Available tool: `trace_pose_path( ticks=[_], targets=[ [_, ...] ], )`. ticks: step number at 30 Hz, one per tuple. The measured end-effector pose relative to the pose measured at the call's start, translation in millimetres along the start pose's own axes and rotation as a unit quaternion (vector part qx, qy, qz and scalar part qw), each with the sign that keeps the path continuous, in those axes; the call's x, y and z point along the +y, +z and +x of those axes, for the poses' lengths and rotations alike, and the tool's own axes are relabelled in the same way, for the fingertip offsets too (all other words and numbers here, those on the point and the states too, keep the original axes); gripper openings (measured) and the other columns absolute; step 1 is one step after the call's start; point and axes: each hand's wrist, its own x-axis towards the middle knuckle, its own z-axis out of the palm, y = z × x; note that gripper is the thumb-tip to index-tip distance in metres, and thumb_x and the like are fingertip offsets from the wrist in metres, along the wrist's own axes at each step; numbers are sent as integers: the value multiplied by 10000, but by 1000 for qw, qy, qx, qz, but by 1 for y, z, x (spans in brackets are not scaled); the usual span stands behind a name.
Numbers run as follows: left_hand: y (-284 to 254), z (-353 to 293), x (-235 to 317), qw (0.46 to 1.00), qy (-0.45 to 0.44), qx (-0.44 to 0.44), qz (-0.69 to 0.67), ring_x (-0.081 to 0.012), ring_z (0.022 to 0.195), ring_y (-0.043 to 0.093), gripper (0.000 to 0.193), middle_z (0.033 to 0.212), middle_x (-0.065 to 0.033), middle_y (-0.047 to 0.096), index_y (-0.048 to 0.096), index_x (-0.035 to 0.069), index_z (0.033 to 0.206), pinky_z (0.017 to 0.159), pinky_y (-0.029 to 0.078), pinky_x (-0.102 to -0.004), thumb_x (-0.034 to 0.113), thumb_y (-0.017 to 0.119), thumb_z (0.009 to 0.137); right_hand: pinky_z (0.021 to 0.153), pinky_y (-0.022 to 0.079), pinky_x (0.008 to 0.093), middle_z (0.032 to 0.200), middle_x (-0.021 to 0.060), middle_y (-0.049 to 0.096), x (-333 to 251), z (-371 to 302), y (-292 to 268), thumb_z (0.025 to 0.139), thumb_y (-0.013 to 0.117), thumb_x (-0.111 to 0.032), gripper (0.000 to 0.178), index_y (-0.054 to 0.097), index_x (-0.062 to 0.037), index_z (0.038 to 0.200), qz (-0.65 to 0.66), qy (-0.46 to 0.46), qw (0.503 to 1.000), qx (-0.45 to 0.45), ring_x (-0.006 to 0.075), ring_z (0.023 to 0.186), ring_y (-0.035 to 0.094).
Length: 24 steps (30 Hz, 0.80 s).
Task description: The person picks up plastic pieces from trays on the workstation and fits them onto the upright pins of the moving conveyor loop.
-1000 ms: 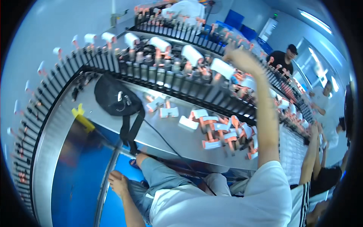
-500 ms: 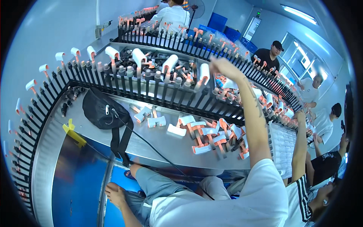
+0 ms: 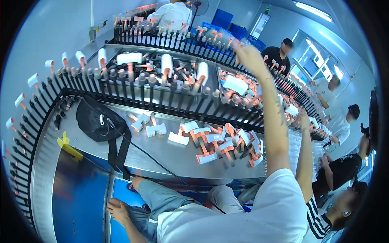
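Note:
My right arm stretches across the steel table, and my right hand is raised over the far part of the peg line. Motion blurs its fingers, so I cannot tell whether they hold anything. Low at the left, my left hand rests at my knee with loosely bent fingers and nothing visible in it. White curved heads on orange stems, such as this T-shaped piece, stand on a row of black pegs. Loose T-shaped pieces lie heaped on the table in front of me.
A black pouch with a strap and thin cable lies on the table. Trays of dark parts and of orange-and-white pieces sit behind the pegs. Clear plastic trays stand at right, near a co-worker's arm. Yellow tape marks the front edge.
My right hand has risen and moved away from the near peg row. The headed pieces on the pegs have shifted left and turned. The whole view has also slid left; my left hand stays by the knee.

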Motion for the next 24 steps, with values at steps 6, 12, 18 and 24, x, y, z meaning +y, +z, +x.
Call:
trace_pose_path(
  ticks=[6, 12, 18, 24],
  targets=[
    [1, -1, 6, 1000, -6, 7, -2, -405, 1370, 460, 893, 1612, -136, 309, 244, 210, 1583, 1088, 407, -559, 406, 743, 869, 731, 504, 350, 640, 92, 679, 43, -16, -25, 1043, 465, -505, 695, 697, 14, 643, -20, 19, 991, -130, 158, 680, 657],
    [1, 0, -3, 1000, 5, 6, -11, -410, 1366, 462, 898, 1608, -141, 313, 241, 209, 1583, 1085, 411, -564, 400, 750, 868, 832, 488, 330, 771, 64, 736, 28, -16, -7, 1057, 455, -485, 628, 774, 10, 838, 49, 5, 991, -121, 163, 760, 645],
    [2, -4, 7, 1000, 6, 14, -18, -410, 1369, 458, 884, 1603, -139, 321, 253, 200, 1581, 1072, 423, -570, 405, 744, 875, 757, 521, 367, 597, 134, 662, 65, -35, -12, 1024, 455, -531, 699, 745, 4, 679, -23, 51, 997, -61, 228, 698, 701],
    [-1, -4, 2, 1000, 2, 21, -11, -406, 1355, 470, 869, 1590, -115, 338, 257, 193, 1573, 1071, 425, -565, 382, 747, 880, 749, 497, 328, 666, 76, 700, 52, -18, -38, 1040, 447, -526, 704, 734, 16, 695, 70, 33, 996, -46, 183, 685, 654]
  ],
)
